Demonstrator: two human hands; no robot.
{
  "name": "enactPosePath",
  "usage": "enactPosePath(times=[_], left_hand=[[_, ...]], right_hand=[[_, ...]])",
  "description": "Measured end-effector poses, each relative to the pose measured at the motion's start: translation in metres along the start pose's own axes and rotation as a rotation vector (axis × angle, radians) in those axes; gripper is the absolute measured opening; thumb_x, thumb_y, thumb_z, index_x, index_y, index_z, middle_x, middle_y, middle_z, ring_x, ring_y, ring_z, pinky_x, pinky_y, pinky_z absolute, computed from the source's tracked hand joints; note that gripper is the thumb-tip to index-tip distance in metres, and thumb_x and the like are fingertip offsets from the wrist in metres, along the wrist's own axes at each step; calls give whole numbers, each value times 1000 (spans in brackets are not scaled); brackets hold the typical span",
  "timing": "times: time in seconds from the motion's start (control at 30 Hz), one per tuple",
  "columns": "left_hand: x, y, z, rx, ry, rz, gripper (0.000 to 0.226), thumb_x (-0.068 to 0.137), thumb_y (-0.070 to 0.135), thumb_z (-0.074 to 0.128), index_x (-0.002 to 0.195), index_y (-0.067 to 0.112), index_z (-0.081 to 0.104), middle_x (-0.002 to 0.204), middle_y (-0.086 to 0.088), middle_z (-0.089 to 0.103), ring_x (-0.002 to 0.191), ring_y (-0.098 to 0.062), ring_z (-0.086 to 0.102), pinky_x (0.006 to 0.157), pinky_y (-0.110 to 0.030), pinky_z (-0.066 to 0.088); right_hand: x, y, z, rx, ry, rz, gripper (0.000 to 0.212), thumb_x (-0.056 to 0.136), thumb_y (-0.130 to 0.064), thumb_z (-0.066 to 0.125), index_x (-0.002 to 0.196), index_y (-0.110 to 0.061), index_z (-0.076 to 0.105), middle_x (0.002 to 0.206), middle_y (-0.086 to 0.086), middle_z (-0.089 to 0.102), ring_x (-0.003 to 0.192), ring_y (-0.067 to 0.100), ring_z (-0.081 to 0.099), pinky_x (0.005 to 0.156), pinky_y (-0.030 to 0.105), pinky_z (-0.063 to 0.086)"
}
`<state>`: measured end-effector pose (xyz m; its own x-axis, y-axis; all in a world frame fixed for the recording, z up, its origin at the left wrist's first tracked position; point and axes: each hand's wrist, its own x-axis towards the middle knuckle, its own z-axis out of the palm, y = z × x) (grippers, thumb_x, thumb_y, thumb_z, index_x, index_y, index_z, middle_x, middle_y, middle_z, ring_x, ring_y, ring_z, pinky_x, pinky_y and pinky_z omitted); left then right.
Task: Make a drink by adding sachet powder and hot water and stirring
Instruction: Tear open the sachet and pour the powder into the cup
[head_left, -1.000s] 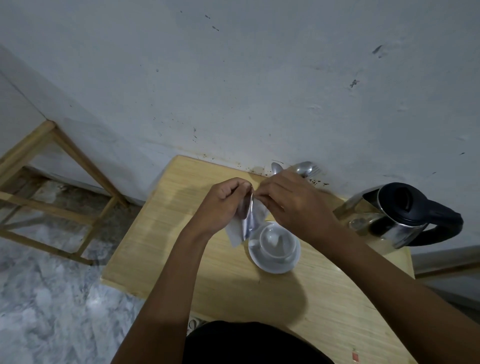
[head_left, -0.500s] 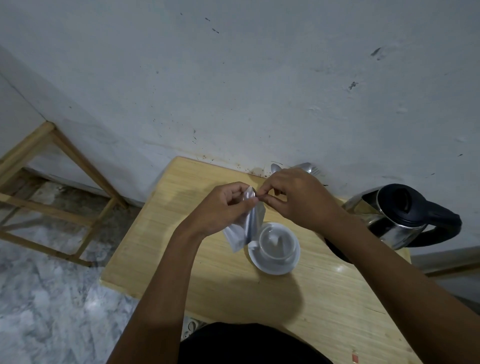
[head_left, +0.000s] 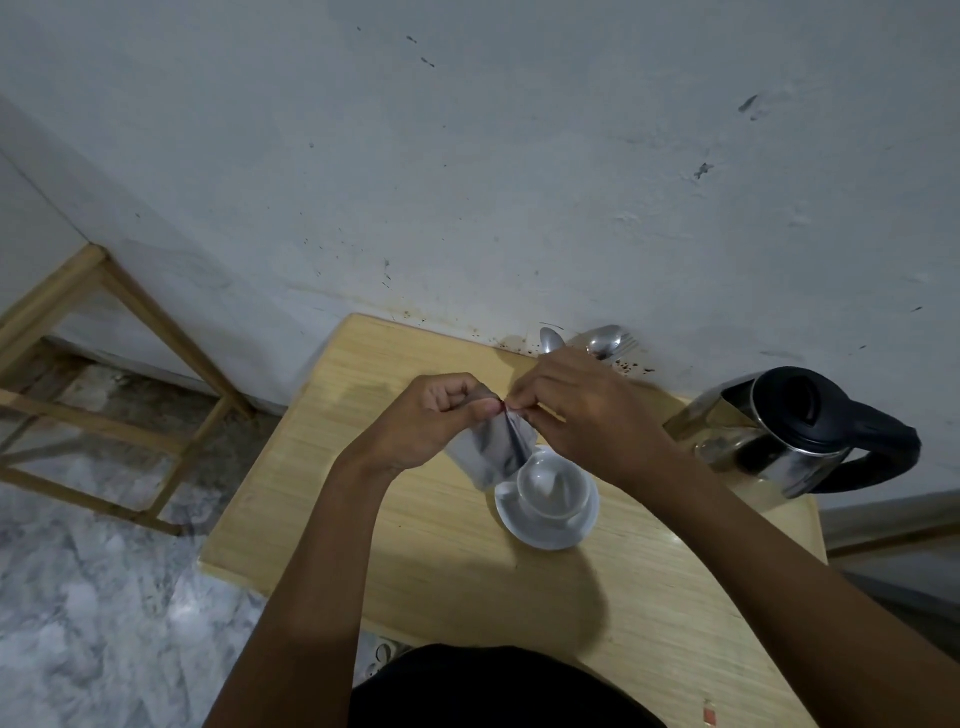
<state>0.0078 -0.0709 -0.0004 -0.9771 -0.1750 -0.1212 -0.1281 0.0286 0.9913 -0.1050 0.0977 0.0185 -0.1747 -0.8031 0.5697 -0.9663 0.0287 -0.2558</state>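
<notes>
Both hands back together at the sachet (head_left: 491, 447) top — left hand (head_left: 431, 421) and right hand (head_left: 582, 410) fingers pinching its upper edge, held just above the cup (head_left: 553, 486). Apparently still tearing it open — no powder in yet, kettle (head_left: 789, 431) untouched on the surface (head_left: 415, 571).

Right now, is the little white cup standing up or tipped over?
Standing up. The white cup sits upright on its saucer, open mouth facing up. Whether anything is inside, I cannot tell.
</notes>
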Motion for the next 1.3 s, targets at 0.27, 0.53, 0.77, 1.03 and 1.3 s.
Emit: enactPosePath(times=[0.27, 0.53, 0.77, 1.03, 1.3], left_hand=[[1, -4, 5, -120, -20, 18, 12, 81, 22, 63, 79, 10, 66, 76, 9, 73, 76, -5, 65, 73, -14, 49], [-2, -5, -10, -156, 69, -20, 12, 82, 26, 62, 78, 18, 69, 67, 1, 66, 53, -7, 48, 51, -14, 40], [1, -18, -14, -204, 199, -49, 16, 81, 32, 70, 79, 17, 66, 61, 8, 66, 59, -6, 57, 67, -21, 42], [-6, -32, -39, -73, 409, -101, 24, 92, 32, 57, 74, 17, 64, 64, 1, 57, 62, -13, 50, 65, -26, 40], [-14, -47, -30, 39, 588, -270, 14, 88, 35, 60, 84, 26, 70, 84, -2, 64, 80, -15, 57, 74, -30, 43]], right_hand=[[-16, -8, 4, -57, 189, -71, 10, 86, -1, 72, 77, -2, 72, 85, 7, 74, 78, 21, 68, 92, 41, 52], [-45, -15, -7, -17, 293, 74, 11, 89, -1, 67, 79, 0, 72, 86, 9, 75, 84, 19, 66, 92, 36, 51], [-60, -28, -14, 83, 365, 294, 8, 84, -5, 65, 81, 0, 71, 88, 0, 71, 91, 2, 62, 86, 14, 45], [-66, -12, -14, 344, 225, 980, 11, 90, -19, 69, 93, -28, 64, 86, -17, 69, 81, -3, 65, 69, 8, 47], [-27, 18, 73, 313, -235, 1064, 13, 91, -30, 64, 103, -26, 66, 83, -14, 66, 83, 8, 66, 75, 34, 55]])
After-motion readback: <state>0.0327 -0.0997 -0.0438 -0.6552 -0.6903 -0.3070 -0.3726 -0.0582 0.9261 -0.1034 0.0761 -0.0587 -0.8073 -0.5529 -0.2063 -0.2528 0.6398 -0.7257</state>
